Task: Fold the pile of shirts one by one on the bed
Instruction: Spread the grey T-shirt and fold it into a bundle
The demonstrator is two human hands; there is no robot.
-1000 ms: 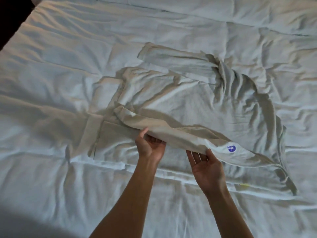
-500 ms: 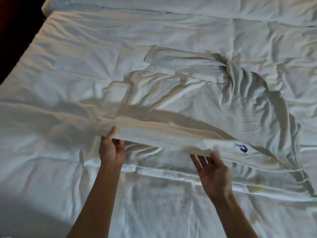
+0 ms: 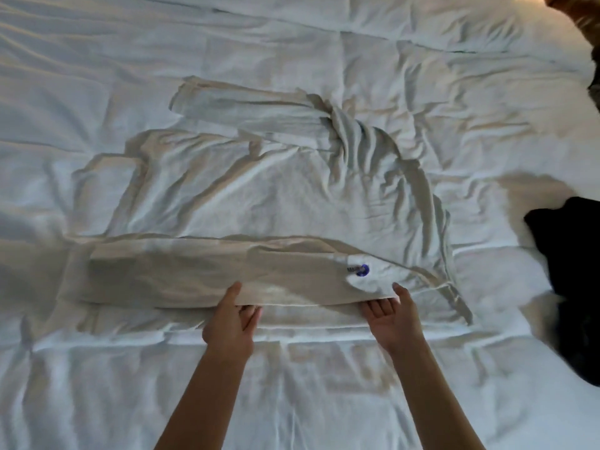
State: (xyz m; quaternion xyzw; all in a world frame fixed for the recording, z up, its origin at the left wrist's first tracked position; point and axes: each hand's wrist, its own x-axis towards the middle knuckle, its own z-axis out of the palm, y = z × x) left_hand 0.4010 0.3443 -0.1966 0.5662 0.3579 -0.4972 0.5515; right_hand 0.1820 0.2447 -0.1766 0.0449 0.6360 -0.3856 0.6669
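A white long-sleeved shirt (image 3: 259,196) lies spread and wrinkled across the white bed (image 3: 97,368). Its near edge is folded over into a long band with a small blue logo label (image 3: 358,269) near the right end. My left hand (image 3: 232,323) holds the band's near edge, thumb on top and fingers underneath. My right hand (image 3: 391,315) holds the same edge further right, below the label, thumb up and fingers under the cloth. One sleeve (image 3: 240,102) lies stretched to the left at the far side.
A dark garment pile (image 3: 571,271) sits at the bed's right edge. Something brown (image 3: 581,14) shows in the top right corner. The bed cover is creased all over.
The folded band has come down flatter onto the shirt and reaches further left. My left hand moved right along the edge toward the middle. The view shifted right, revealing the dark pile.
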